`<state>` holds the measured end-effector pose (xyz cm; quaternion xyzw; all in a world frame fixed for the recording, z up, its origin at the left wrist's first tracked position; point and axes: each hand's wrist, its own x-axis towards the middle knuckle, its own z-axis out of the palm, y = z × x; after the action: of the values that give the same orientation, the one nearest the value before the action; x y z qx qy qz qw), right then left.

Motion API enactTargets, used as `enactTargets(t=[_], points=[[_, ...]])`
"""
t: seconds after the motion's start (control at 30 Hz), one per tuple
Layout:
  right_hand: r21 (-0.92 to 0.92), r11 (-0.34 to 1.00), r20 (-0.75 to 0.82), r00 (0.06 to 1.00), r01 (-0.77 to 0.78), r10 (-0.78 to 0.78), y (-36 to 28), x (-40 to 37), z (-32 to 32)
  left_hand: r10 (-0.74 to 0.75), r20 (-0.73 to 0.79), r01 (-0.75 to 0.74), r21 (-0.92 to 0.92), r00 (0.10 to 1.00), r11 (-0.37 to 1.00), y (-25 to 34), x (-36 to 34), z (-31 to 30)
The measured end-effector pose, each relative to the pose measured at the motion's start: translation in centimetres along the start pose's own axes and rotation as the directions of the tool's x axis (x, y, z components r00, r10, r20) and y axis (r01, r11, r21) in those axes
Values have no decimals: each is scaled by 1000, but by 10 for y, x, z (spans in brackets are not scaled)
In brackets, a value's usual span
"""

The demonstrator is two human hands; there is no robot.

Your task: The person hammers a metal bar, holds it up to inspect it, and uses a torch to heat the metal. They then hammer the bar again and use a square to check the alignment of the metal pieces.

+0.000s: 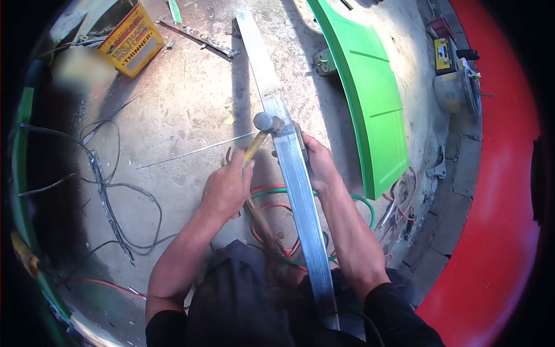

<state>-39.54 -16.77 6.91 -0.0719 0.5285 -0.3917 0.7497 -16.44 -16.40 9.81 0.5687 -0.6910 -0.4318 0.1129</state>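
My left hand point(227, 188) is closed around the yellow handle of a ball-peen hammer point(264, 122). The hammer's head overlaps a joint on a long silvery square metal tube point(300, 202). That tube slants from my lap up to the top of the view. On its right side, my right hand point(321, 164) is closed, thumb and fingers at a dark metal piece point(301, 141) lying along the tube by the joint. The tube hides part of that hand.
A green panel point(376, 104) stands at right, before a red surface point(485, 173). A yellow thinner can point(133, 43) sits upper left. Black cables point(104, 179) lie on the left floor, and red and green hoses point(364, 202) curl beneath the tube. A bucket point(454, 92) stands far right.
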Motion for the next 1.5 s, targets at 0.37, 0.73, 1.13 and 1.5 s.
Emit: enactTargets(t=[0.37, 0.73, 1.13, 1.5], points=[[22, 1000, 0, 1000, -5, 5, -6, 2, 9, -35, -244, -11, -183, 969, 983, 29, -11, -47], [-21, 1000, 9, 1000, -2, 2, -5, -4, 20, -186, 34, 189, -140, 982, 972, -6, -11, 6], [-54, 998, 4, 1000, -14, 14, 2, 6, 15, -151, -592, -251, -541, 792, 803, -11, -18, -12], [62, 997, 28, 998, 49, -51, -3, -2, 32, -191, -104, 162, -241, 976, 957, -29, -12, 8]])
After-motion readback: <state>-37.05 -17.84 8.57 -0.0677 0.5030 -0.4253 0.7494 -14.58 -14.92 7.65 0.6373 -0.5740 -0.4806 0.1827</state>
